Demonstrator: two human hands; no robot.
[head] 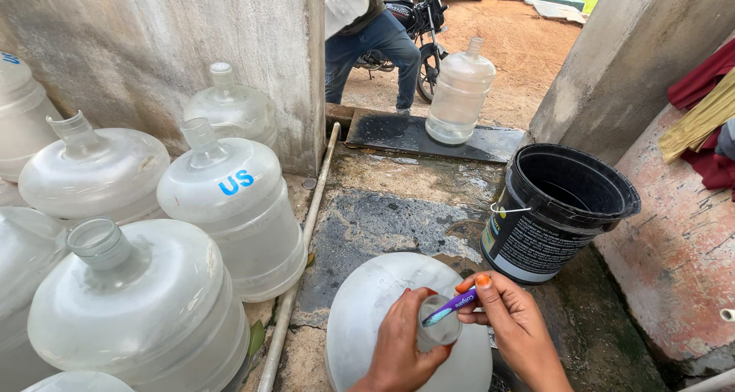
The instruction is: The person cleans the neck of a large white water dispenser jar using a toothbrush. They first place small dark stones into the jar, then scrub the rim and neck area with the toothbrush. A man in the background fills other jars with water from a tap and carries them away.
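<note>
1. Two hands work at the neck of a large clear water jug (367, 315) that stands on the wet concrete floor (398, 208) at the bottom of the view.
2. The left hand (402, 346) has its fingers wrapped tight round the jug's neck, holding it steady.
3. The right hand (517, 315) pinches a purple toothbrush (453, 304) between thumb and fingertips; the brush's head points into the mouth of the jug.
4. A black bucket (605, 200) with a wire handle stands just beside the right hand, against the wall.
5. Several more clear jugs (230, 200) are grouped on the left, along the grey wall (153, 24), with a thin pipe (302, 239) running on the floor beside them.
6. One further jug (459, 93) stands apart on a dark mat (398, 135) at the doorway, near another person's legs (367, 51) and a motorcycle (421, 24).
</note>
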